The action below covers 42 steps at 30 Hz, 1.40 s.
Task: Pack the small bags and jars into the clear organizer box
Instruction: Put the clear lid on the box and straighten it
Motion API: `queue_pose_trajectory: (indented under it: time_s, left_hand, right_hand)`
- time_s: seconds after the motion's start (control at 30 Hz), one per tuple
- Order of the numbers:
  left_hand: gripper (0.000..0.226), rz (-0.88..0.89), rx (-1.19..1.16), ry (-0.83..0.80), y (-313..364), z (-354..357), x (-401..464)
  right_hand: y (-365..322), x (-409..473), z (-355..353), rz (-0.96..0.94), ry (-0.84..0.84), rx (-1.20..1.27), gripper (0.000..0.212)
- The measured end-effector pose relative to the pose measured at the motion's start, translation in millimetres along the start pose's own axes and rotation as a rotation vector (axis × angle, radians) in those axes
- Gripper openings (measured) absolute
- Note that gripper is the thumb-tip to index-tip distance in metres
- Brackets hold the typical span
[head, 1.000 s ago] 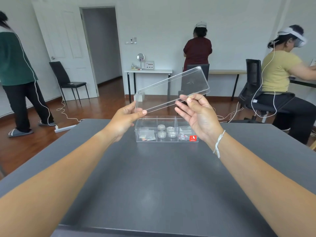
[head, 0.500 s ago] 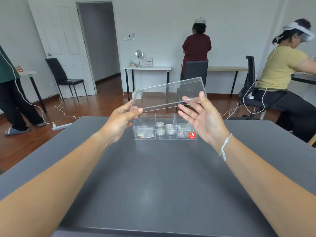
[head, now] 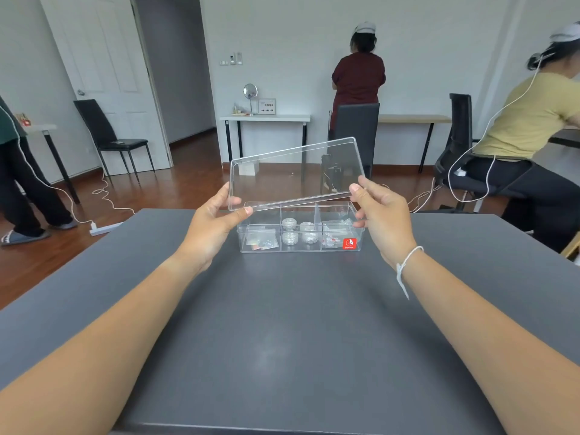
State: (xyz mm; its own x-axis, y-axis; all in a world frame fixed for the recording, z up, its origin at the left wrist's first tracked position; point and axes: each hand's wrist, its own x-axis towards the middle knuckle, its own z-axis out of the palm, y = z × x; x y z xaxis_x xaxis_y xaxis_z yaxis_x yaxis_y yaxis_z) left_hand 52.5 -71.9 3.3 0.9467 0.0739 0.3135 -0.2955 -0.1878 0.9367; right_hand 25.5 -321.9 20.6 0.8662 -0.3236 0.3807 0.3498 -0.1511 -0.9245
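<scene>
I saw left hand (head: 216,227) and right hand (head: 381,219) pinching clear lid (head: 296,172) ends, tilted above packed organizer box (head: 301,229).

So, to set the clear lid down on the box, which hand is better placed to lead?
Probably the left hand. Its end of the lid hangs lowest, almost at the organizer box rim near the left compartment. The right hand holds its end higher, so it would follow.
</scene>
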Motion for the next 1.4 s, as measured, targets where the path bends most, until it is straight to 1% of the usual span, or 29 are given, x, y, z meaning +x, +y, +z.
queue_pose_trajectory:
  time_s: [0.27,0.4,0.53,0.67,0.8,1.03,1.17,1.3,1.4]
  left_hand:
    - [0.069,0.014,0.019,0.006,-6,4,-4]
    - [0.069,0.020,0.035,0.009,-8,3,-5]
    - [0.067,0.021,0.043,0.000,-8,1,-6]
    - [0.066,0.024,0.071,-0.010,-9,2,-8]
    - [0.067,-0.002,0.082,-0.032,-11,2,-9]
    - [0.062,-0.055,0.037,-0.140,-13,3,-8]
    - [0.061,-0.061,0.047,-0.120,-13,5,-8]
    - [0.054,-0.079,0.039,-0.123,-14,5,-7]
    - [0.051,-0.082,0.009,-0.126,-13,5,-7]
  right_hand:
    - [6,-3,-5,-0.096,-0.013,-0.215,0.048]
    - [12,-2,-9,-0.128,-0.036,-0.239,0.049]
    - [18,0,-13,-0.122,-0.058,-0.261,0.051]
    - [25,-1,-17,-0.140,-0.085,-0.356,0.052]
    - [29,-3,-18,-0.087,-0.103,-0.327,0.050]
    - [36,-2,-20,0.023,-0.135,-0.284,0.046]
    - [38,-1,-20,0.071,-0.136,-0.262,0.041]
    - [39,-2,-19,0.080,-0.133,-0.265,0.037]
    - [39,-1,-19,0.086,-0.137,-0.269,0.039]
